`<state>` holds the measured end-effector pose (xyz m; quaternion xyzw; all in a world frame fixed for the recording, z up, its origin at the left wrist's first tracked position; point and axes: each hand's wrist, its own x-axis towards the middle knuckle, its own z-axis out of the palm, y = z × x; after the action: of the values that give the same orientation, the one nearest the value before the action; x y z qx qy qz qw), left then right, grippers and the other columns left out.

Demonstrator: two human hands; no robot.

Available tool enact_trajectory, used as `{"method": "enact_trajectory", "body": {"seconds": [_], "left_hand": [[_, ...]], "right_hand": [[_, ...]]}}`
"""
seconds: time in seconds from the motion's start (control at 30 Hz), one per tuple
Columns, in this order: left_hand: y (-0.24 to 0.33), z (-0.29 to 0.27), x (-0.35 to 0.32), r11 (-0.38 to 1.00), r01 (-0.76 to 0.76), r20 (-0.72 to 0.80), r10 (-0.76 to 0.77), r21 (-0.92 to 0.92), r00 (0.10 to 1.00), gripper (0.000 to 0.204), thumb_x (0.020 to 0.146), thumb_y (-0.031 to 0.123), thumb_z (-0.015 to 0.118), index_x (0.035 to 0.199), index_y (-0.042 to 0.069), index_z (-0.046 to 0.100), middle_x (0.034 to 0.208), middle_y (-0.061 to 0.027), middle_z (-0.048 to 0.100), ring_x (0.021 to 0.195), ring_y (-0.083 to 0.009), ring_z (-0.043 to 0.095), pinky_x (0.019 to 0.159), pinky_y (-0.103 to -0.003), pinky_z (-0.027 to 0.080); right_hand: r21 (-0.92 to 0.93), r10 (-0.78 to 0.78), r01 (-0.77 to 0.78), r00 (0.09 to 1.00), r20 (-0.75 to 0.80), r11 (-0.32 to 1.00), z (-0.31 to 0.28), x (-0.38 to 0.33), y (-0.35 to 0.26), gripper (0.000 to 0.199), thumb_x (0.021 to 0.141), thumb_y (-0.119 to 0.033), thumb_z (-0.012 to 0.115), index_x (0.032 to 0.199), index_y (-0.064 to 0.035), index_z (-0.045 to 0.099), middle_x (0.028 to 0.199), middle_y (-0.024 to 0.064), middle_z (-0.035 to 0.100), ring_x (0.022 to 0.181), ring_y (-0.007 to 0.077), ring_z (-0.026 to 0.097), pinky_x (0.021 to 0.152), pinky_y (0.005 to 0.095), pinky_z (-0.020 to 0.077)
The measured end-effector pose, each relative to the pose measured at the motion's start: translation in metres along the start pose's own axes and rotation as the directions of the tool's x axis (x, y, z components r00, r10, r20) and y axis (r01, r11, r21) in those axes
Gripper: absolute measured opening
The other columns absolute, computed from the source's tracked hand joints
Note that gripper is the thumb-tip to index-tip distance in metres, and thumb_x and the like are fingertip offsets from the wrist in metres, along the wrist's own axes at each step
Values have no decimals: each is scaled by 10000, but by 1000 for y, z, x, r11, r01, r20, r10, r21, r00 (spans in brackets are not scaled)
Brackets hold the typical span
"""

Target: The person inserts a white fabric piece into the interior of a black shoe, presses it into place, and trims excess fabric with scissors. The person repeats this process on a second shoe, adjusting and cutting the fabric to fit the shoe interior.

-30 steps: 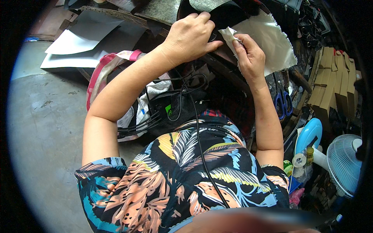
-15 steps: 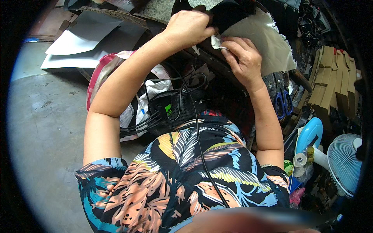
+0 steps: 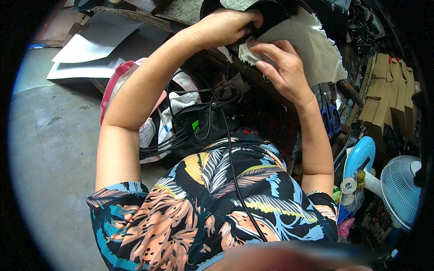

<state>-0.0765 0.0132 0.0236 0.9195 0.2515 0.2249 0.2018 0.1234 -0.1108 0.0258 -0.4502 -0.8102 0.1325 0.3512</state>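
A cream cloth [image 3: 312,45] with frayed edges lies across a glossy black piece [image 3: 271,16] at the top of the view; I cannot make out what kind of thing the black piece is. My left hand [image 3: 226,28] is at the near left side of the black piece, its fingers curled on that edge and partly hidden. Beside it, my right hand [image 3: 285,65] touches the cloth's loose near corner with its fingertips. The thumb stands apart from the fingers there, and the corner is lifted and folded.
Blue-handled scissors [image 3: 333,118] hang at the right, near stacked cardboard pieces [image 3: 384,90]. A white fan [image 3: 400,192] and a round blue thing [image 3: 360,156] stand lower right. White sheets [image 3: 86,49] lie at upper left. Black cables run to a mesh bag [image 3: 194,128] before me.
My right hand has loosened from its pinch, thumb and fingers now apart. More of the cloth's frayed corner shows, spread to the left. My left fingers have shifted along the black edge.
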Motion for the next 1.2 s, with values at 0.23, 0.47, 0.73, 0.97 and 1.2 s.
{"method": "enact_trajectory", "body": {"seconds": [0.23,0.47,0.73,0.97,1.2], "left_hand": [[4,-21,-6,977,-34,266,90,-210,960,320,833,5,677,1142,82,644,1053,-123,688,983,-308,671,880,-381,522],[7,-27,-13,983,-141,158,159,-117,975,155,842,51,712,993,60,679,941,-99,663,885,-288,676,776,-376,546],[7,-31,-13,979,-159,241,185,-123,953,145,818,15,704,955,34,660,876,-112,625,829,-292,653,743,-368,532],[7,-13,-9,987,92,30,-89,-131,996,415,758,41,661,1172,34,624,820,-153,678,803,-274,692,727,-380,561],[17,-13,-12,980,200,90,-198,-16,976,356,774,176,688,1090,14,666,812,-193,684,779,-337,693,706,-413,547]], "right_hand": [[320,202,-188,979,-11,929,-2,-5,11,225,963,-238,621,1093,-59,660,1001,124,679,930,260,665,860,351,520],[229,235,-206,966,-109,951,5,-5,11,161,968,-176,616,1058,-56,677,942,91,703,844,241,689,796,332,551],[-344,-86,65,995,-46,937,13,3,-1,263,861,-221,711,1122,-209,737,1028,11,669,952,236,632,823,370,533],[-499,-62,95,995,82,861,16,0,-7,378,891,-212,689,1232,-374,684,1186,30,608,1050,233,575,916,412,467],[-505,-152,187,982,111,842,21,-1,-2,510,784,-200,726,1232,-435,660,1230,-18,569,1071,227,533,942,453,419]]}}
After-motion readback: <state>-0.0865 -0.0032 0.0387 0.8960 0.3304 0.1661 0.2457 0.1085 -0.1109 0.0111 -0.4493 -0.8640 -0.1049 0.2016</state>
